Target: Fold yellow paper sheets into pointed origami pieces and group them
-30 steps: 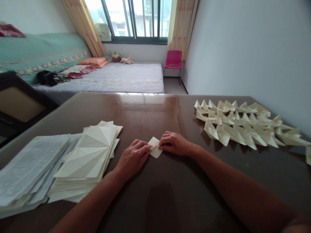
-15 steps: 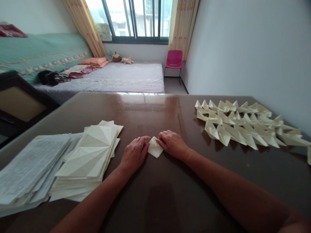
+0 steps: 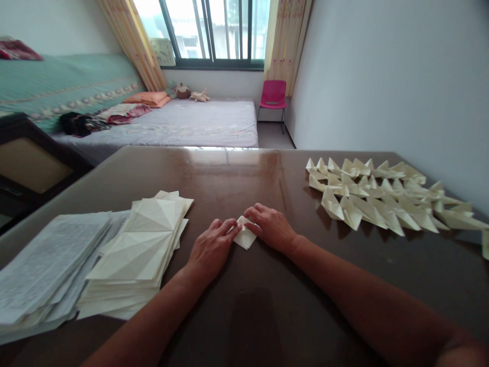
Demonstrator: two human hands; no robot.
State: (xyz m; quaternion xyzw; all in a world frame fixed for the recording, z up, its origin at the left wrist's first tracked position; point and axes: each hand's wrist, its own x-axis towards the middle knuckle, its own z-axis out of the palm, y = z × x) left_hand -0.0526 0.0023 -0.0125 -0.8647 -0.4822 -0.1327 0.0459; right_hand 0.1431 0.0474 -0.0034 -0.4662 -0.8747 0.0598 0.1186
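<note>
Since half a second ago, the left hand (image 3: 210, 244) has closed in on the small folded paper (image 3: 245, 239), and the right thumb has come down over its upper part; the piles on either side look unmoved.

From the left edge of the counter (image 3: 225, 176), a pile of printed sheets (image 3: 53, 255) comes first. Rows of small writing cover the top one, too faint and slanted to read, and no brand shows. Next, overlapping that pile, is a stack of creased sheets (image 3: 147, 219), fanned loosely, probably set on this side so the left hand can reach it easily.

The folded paper lies diamond-wise between the hands, well short of the far edge. Left fingers sit bunched on its upper left side; whether they pinch or only press, I cannot tell. On the right hand (image 3: 273, 227), the thumb rests on the paper and the forefinger curves beyond the top corner; a pinch cannot be made out there either. The hard surface beneath likely gives them something firm to press against.

Toward the far right corner stand pointed paper pieces (image 3: 351, 214), tucked closely in rows, presumably to save room.
</note>
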